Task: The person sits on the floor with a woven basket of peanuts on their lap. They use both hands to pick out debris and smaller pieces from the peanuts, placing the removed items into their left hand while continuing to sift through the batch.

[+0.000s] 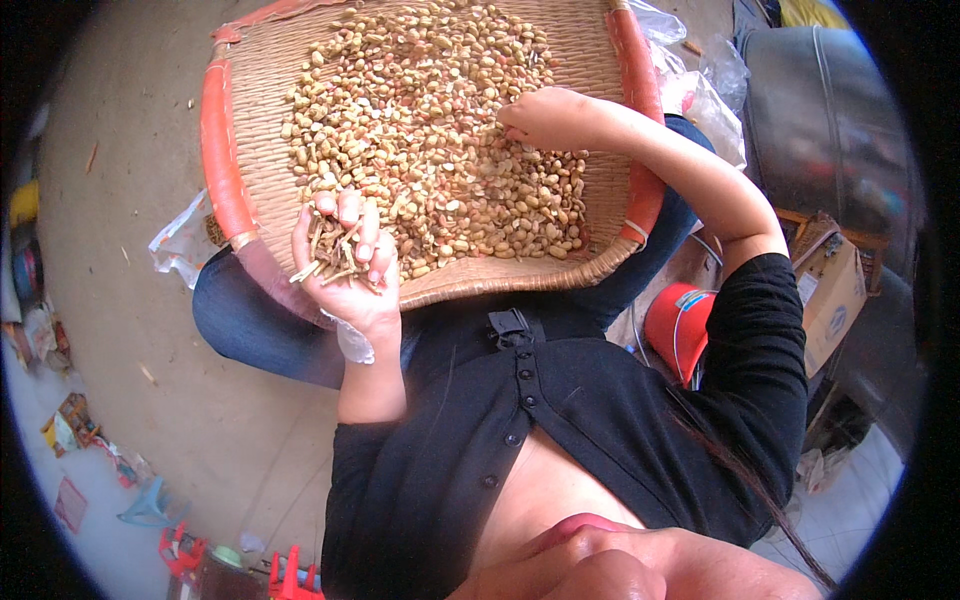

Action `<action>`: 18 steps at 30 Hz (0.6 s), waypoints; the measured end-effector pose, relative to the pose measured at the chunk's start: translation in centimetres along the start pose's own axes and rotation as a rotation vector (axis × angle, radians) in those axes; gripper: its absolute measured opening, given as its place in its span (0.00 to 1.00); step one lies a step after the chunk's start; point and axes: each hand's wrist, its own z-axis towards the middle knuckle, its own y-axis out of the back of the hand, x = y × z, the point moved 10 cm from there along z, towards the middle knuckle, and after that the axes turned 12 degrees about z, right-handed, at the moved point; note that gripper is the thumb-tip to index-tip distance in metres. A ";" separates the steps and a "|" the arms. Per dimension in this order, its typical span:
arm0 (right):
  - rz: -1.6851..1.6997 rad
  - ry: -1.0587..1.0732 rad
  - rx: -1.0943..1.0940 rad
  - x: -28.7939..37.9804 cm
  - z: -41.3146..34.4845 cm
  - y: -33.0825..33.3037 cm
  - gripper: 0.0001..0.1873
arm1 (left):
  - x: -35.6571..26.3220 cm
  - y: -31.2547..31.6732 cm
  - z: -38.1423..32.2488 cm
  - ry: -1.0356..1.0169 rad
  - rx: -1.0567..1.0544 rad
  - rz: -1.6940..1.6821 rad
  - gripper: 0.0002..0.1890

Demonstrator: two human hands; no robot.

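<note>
A shallow woven basket (262, 112) with red-wrapped side rims rests across the lap, filled with a spread of unshelled peanuts (420, 127) mixed with some reddish bits. My left hand (352, 262), palm up at the near left rim, has its fingers curled around a bundle of short dry stalks (334, 247). Over the right part of the heap, my right hand (544, 120) is bent down with its fingertips at the peanuts. Its fingers are mostly hidden, so whether they grip anything cannot be told.
Beyond the basket's right rim lie clear plastic bags (709, 105) and a large dark container (832, 127). A red bucket (675, 322) and a cardboard box (836, 300) stand near my right arm. A white plastic bag (184, 244) lies on the floor at left.
</note>
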 end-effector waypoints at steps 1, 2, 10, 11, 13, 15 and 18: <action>0.016 -0.015 0.012 -0.1 0.0 0.0 0.10 | 0.0 0.1 0.0 0.001 -0.006 -0.001 0.13; 0.044 -0.007 0.002 0.1 0.0 0.3 0.10 | 0.0 0.1 0.0 0.002 -0.006 -0.003 0.13; 0.498 0.273 -0.154 1.3 -1.5 4.8 0.12 | 0.1 0.1 0.0 0.011 -0.016 -0.007 0.12; 0.675 0.228 -0.084 0.9 -1.6 4.4 0.11 | 0.1 0.0 0.0 0.011 -0.012 -0.006 0.12; 1.014 -0.001 0.125 -0.5 -2.7 2.2 0.10 | 0.0 0.1 0.1 0.007 -0.015 0.002 0.12; 1.208 -0.019 0.131 0.0 -3.2 1.9 0.09 | 0.0 0.2 0.0 -0.001 -0.029 0.015 0.12; 1.459 -0.029 0.165 0.9 -4.0 2.1 0.09 | 0.0 0.1 0.0 -0.004 -0.022 0.012 0.12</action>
